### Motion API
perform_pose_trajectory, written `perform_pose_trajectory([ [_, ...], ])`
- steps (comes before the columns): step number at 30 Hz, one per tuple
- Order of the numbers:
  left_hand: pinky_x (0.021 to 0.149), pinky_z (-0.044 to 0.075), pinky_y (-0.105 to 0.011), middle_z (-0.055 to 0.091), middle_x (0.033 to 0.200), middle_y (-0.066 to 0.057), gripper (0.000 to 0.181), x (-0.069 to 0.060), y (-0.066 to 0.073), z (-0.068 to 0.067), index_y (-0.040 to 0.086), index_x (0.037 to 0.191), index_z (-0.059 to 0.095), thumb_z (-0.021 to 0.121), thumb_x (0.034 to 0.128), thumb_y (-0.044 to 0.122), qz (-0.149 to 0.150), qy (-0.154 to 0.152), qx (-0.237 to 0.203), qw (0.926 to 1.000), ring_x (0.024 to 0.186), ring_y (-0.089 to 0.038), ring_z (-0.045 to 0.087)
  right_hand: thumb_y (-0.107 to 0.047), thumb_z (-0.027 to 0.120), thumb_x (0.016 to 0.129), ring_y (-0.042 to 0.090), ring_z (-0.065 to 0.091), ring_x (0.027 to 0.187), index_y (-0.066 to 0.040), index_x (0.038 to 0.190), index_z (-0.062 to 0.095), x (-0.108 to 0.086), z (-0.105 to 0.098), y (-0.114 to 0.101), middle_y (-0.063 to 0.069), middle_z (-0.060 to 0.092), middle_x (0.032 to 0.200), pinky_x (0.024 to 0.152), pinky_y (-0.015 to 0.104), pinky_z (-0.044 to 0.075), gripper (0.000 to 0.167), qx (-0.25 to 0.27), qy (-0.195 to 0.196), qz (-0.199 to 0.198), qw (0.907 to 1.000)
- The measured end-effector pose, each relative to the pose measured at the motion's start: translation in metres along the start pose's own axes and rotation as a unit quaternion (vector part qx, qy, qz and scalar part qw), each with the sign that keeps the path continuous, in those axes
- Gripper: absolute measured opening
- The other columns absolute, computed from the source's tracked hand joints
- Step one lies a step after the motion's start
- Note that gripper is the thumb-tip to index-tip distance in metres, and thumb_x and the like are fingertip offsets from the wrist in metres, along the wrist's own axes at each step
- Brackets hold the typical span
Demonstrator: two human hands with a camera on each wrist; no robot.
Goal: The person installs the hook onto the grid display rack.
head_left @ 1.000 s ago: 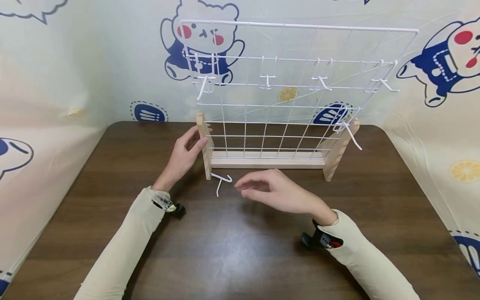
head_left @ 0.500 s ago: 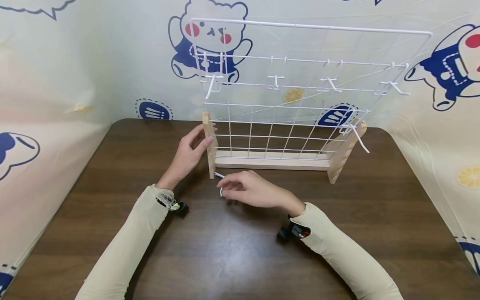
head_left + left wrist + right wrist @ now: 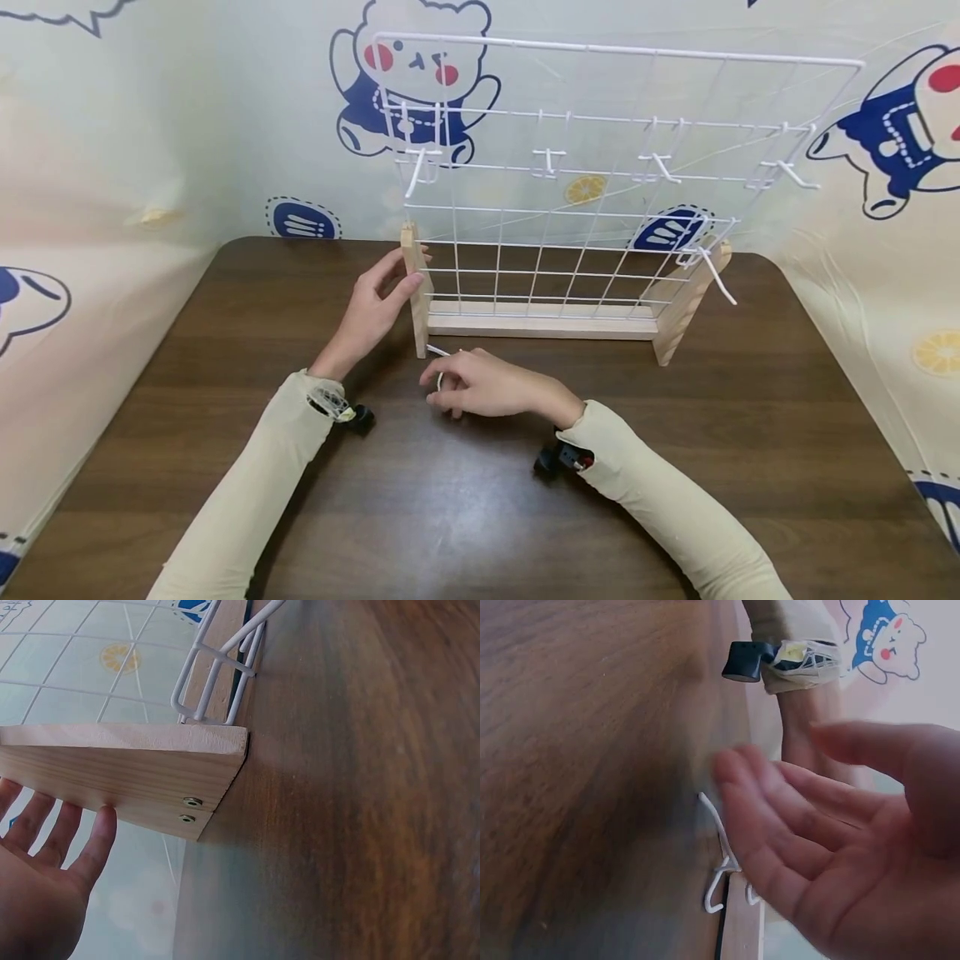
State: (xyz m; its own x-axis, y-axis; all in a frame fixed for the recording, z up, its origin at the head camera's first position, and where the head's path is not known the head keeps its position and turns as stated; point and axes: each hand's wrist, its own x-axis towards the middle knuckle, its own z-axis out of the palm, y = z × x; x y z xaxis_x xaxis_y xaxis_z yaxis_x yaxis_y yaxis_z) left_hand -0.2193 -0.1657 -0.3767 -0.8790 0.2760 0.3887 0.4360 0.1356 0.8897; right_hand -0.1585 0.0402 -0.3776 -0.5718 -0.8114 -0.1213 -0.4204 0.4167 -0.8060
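My left hand (image 3: 371,308) holds the left wooden upright (image 3: 417,292) of a white wire grid rack (image 3: 517,271), its fingertips reaching past the back edge. In the left wrist view, several fingers of this hand (image 3: 45,877) meet the edge of the board. A white wire hook (image 3: 438,350) lies on the table by the upright's foot, partly covered in the head view. Over it hovers my right hand (image 3: 487,383), fingers loosely bent. The right wrist view has the hook (image 3: 724,864) beyond these fingers, with none visibly closed on it.
Several white hooks hang on the grid, among them one (image 3: 417,171) at upper left and one (image 3: 716,271) low on the right, both jutting forward. The rack stands at the back of a brown wooden table (image 3: 450,517), before a printed cloth (image 3: 202,150).
My right hand has moved left from beside the hook to over it, covering part of it. My left hand has stayed at the upright. The head view has shifted slightly.
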Motion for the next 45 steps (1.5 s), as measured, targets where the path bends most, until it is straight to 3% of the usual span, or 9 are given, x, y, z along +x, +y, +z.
perform_pose_trajectory([
  [4,0.099,0.047,-0.030,0.055,0.137,-0.024,0.038,-0.002,0.002,-0.003,0.003,0.139,0.053,0.056,0.1017,0.012,-0.005,0.006,-0.004,1.0000,0.124,-0.035,0.053,-0.016,0.059,0.100,0.021,0.069,0.069,0.003,0.130,0.057,0.002,0.003,0.002,0.008,0.073,0.080,0.063,0.020,0.049,0.035,-0.033,-0.020,0.014,0.9992],
  [9,0.098,0.048,-0.028,0.055,0.137,-0.024,0.038,-0.004,0.001,-0.006,0.004,0.139,0.054,0.056,0.1017,0.013,-0.011,0.007,-0.016,0.9998,0.123,-0.035,0.053,-0.018,0.060,0.100,0.011,0.065,0.062,0.001,0.126,0.060,0.006,0.009,0.008,0.003,0.071,0.075,0.067,0.019,0.048,0.032,-0.055,-0.006,0.037,0.9978],
  [16,0.104,0.044,-0.033,0.056,0.136,-0.020,0.040,-0.008,-0.003,-0.006,0.005,0.141,0.052,0.055,0.1025,0.015,-0.020,0.005,-0.007,0.9998,0.127,-0.030,0.052,-0.018,0.060,0.100,0.007,0.060,0.055,-0.003,0.118,0.063,0.006,0.016,0.013,0.005,0.068,0.070,0.061,0.020,0.047,0.024,-0.054,0.010,0.042,0.9976],
  [21,0.102,0.045,-0.029,0.056,0.136,-0.022,0.042,-0.006,-0.003,-0.002,-0.001,0.141,0.050,0.055,0.1026,0.014,-0.016,0.001,-0.005,0.9999,0.127,-0.033,0.052,-0.016,0.062,0.099,0.005,0.055,0.061,-0.005,0.117,0.064,0.006,0.017,0.017,-0.001,0.065,0.074,0.066,0.020,0.046,0.021,-0.081,0.035,0.025,0.9957],
  [26,0.104,0.043,-0.027,0.056,0.136,-0.021,0.040,-0.004,-0.002,0.000,0.002,0.141,0.052,0.054,0.1027,0.014,-0.011,-0.002,-0.002,0.9999,0.127,-0.034,0.052,-0.016,0.065,0.097,0.006,0.053,0.071,-0.004,0.114,0.064,0.008,0.020,0.020,-0.003,0.059,0.077,0.075,0.021,0.045,0.021,-0.118,0.073,0.017,0.9902],
  [31,0.104,0.043,-0.027,0.055,0.136,-0.024,0.040,-0.003,-0.002,0.002,0.003,0.141,0.052,0.055,0.1023,0.012,-0.006,-0.002,-0.011,0.9999,0.127,-0.036,0.051,-0.016,0.063,0.097,0.004,0.052,0.064,-0.008,0.098,0.066,0.008,0.021,0.022,-0.003,0.060,0.069,0.067,0.020,0.045,0.008,-0.105,0.087,0.037,0.9899],
  [35,0.103,0.044,-0.028,0.056,0.136,-0.023,0.040,-0.002,-0.002,0.003,0.002,0.141,0.052,0.055,0.1021,0.012,-0.004,-0.002,-0.009,1.0000,0.126,-0.037,0.051,-0.017,0.063,0.098,0.003,0.051,0.061,-0.012,0.090,0.064,0.005,0.018,0.022,-0.005,0.060,0.067,0.062,0.020,0.044,0.010,-0.092,0.069,0.047,0.9923],
  [41,0.100,0.045,-0.026,0.056,0.136,-0.023,0.039,0.000,0.000,0.003,0.002,0.140,0.052,0.055,0.1022,0.012,-0.008,-0.002,-0.001,1.0000,0.124,-0.031,0.053,-0.017,0.063,0.098,0.005,0.050,0.061,-0.010,0.098,0.062,0.002,0.014,0.019,-0.003,0.057,0.069,0.063,0.021,0.043,0.007,-0.103,0.039,0.035,0.9933],
  [45,0.099,0.047,-0.027,0.056,0.137,-0.022,0.039,0.001,0.000,0.003,0.001,0.139,0.053,0.055,0.1020,0.012,-0.008,0.000,-0.001,1.0000,0.123,-0.034,0.054,-0.016,0.061,0.099,0.006,0.049,0.060,-0.012,0.097,0.062,0.004,0.015,0.020,-0.003,0.054,0.067,0.074,0.025,0.045,0.005,-0.129,0.045,0.021,0.9904],
])
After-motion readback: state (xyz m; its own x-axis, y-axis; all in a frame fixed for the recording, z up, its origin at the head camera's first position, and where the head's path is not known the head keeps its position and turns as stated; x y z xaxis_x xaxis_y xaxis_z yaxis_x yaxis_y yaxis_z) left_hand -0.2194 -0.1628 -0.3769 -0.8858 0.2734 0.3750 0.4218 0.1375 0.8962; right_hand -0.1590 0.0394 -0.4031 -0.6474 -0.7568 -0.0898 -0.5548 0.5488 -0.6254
